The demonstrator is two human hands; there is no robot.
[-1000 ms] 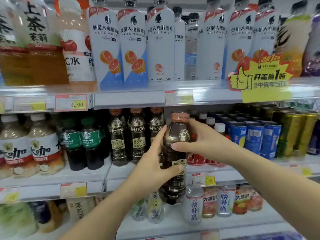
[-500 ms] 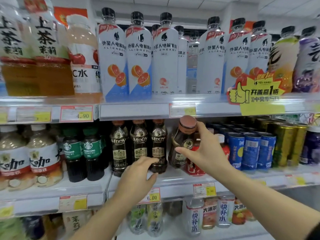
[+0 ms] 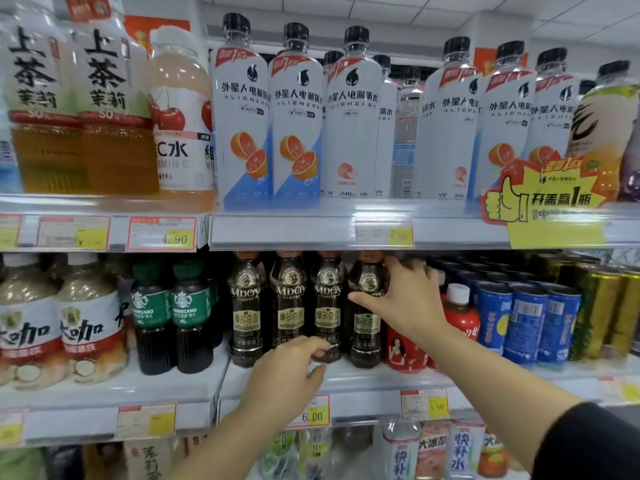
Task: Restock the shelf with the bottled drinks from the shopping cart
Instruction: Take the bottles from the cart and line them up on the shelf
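A dark MDOY coffee bottle (image 3: 367,329) with a brown cap stands upright on the middle shelf (image 3: 374,381), fourth in a row beside three matching bottles (image 3: 246,306). My right hand (image 3: 405,299) grips its shoulder, thumb across the front and fingers behind the neck. My left hand (image 3: 287,372) hovers low at the shelf edge, its loosely curled fingertips touching the base of the third bottle (image 3: 327,306) without holding it. The shopping cart is out of view.
A red bottle (image 3: 460,317) and blue cans (image 3: 526,323) crowd the right of the coffee bottle. Green-capped Americano bottles (image 3: 173,313) stand to the left. The upper shelf rail (image 3: 311,230) hangs just above the coffee caps. Price tags (image 3: 311,412) line the shelf front.
My right hand carried the coffee bottle from in front of the shelf into the row and stood it upright. My left hand let go of it and dropped to the third bottle's base.
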